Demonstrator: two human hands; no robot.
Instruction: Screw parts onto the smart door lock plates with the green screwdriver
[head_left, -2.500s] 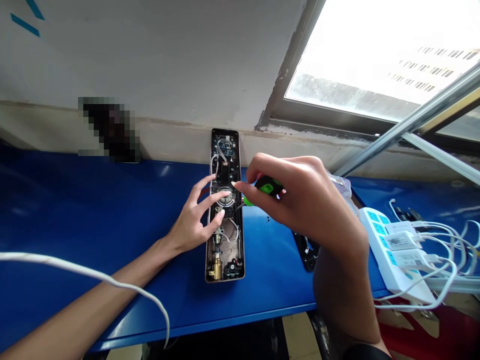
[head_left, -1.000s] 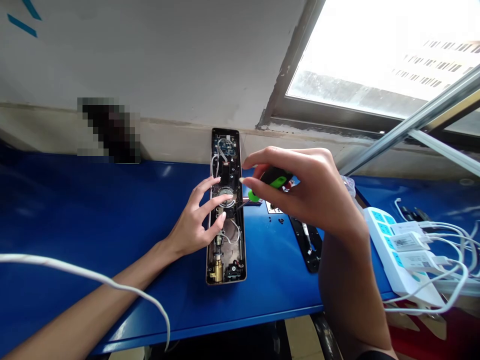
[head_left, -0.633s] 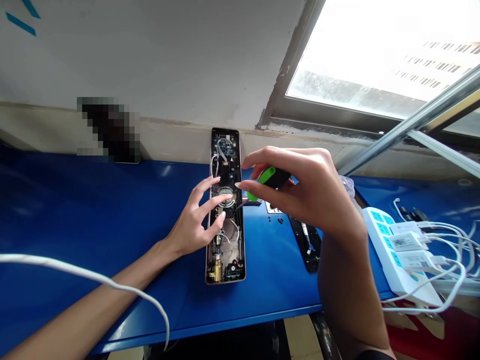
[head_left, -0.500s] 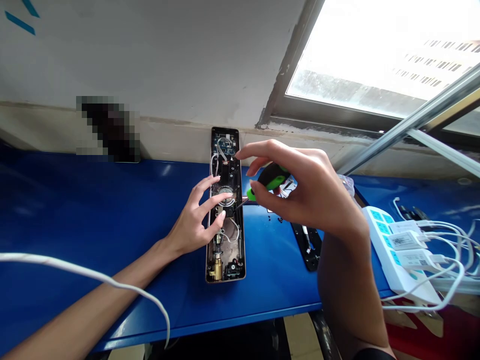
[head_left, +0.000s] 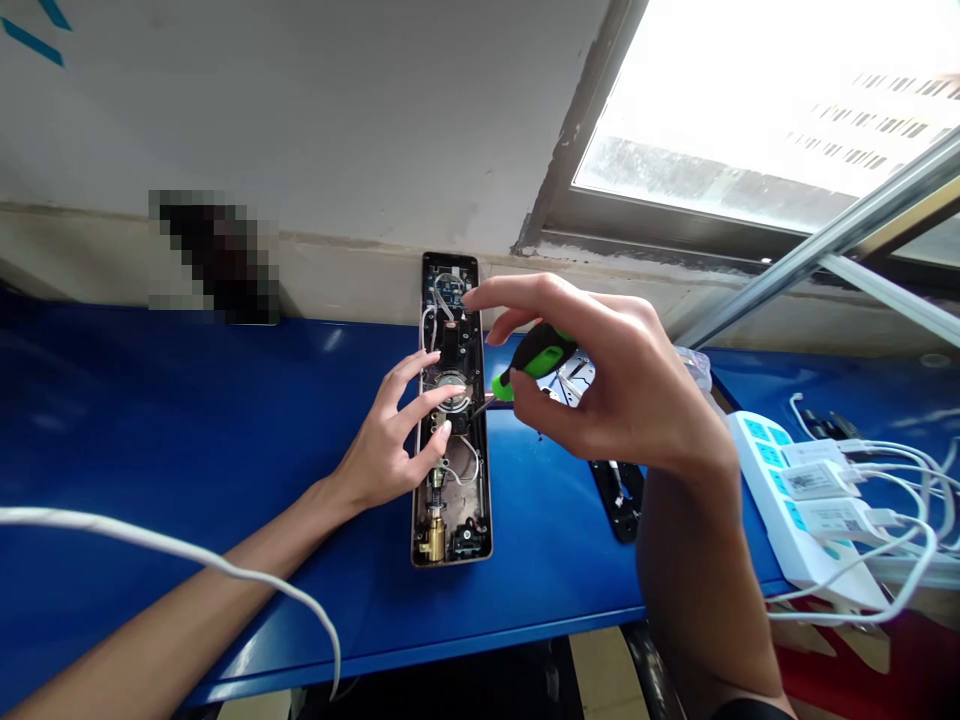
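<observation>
A long, narrow black housing, perhaps a door lock, (head_left: 465,500) lies uncovered, with a circuit board, white wires and a brass cylinder inside. My left hand (head_left: 394,425) reaches over its left edge, fingers spread, fingertips resting around a round, speaker-like part (head_left: 451,392). In my right hand (head_left: 600,375) is a green and black screwdriver (head_left: 541,358), slanting down to the left. The thumb and curled fingers are around its handle, while the index finger stretches out loosely above. The thin shaft goes into the housing just right of the round part; its tip is hard to make out.
Right of the housing, a black cover plate (head_left: 619,505) and some small parts (head_left: 574,385) are partly hidden by my right hand. A white power strip (head_left: 795,520) with plugged-in chargers stands at the right. A white cable (head_left: 187,550) crosses above my left forearm.
My right thumb and fingers have shifted on the screwdriver handle, and the handle has turned. The index finger has opened out to the upper left. My left hand has stayed put.
</observation>
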